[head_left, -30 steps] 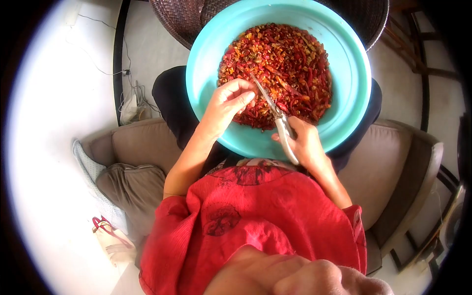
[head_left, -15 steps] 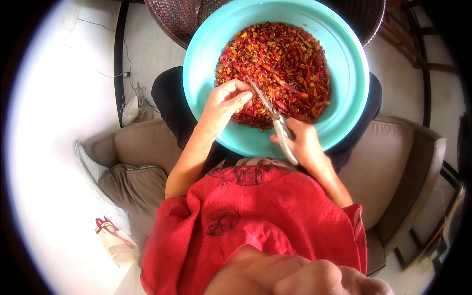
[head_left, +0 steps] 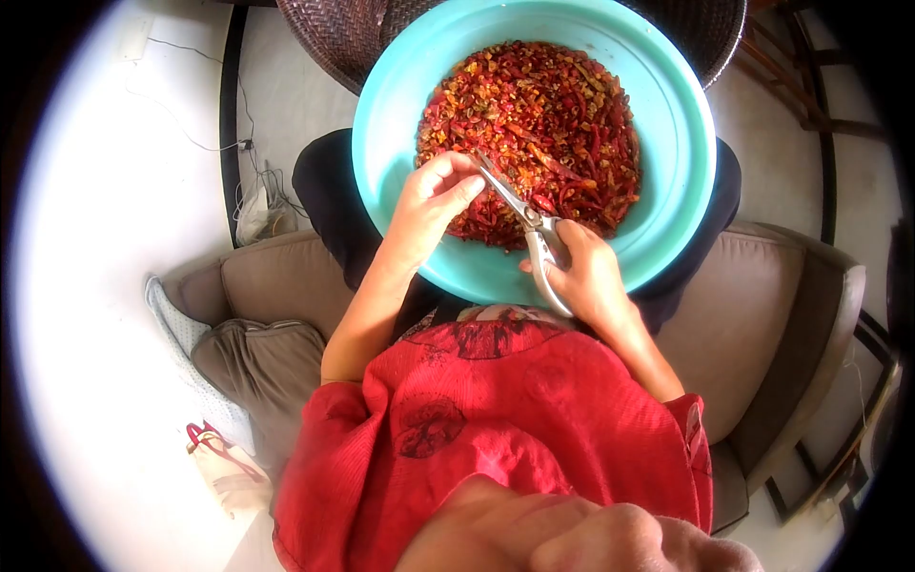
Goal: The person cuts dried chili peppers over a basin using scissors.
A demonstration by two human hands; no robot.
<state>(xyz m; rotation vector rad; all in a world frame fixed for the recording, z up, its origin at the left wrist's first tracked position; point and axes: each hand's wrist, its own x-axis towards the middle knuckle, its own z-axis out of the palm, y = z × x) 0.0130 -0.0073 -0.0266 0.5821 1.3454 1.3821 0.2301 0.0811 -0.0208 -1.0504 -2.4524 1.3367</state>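
Note:
A wide turquoise basin (head_left: 681,143) rests on my lap, with dried red chillies (head_left: 534,114) in it, many in small cut pieces. My right hand (head_left: 583,269) is closed around the grey handles of a pair of scissors (head_left: 526,217) over the basin's near side. The scissor blades are slightly apart and point up and left to my other hand's fingertips. My left hand (head_left: 437,198) is pinched, thumb against fingers, above the chillies at the left. Whatever lies between those fingertips is too small or hidden to name.
A dark woven basket or tray (head_left: 329,38) is behind the basin. I sit on a beige sofa (head_left: 753,296). At the left are a brown cushion or cloth (head_left: 262,367), cables (head_left: 272,186) and a bag with red handles (head_left: 227,467). Wooden furniture (head_left: 777,71) stands at the upper right.
The scissors have shifted slightly left and their handles have spread, so the blades have parted a little near my left fingertips. My left hand has barely moved.

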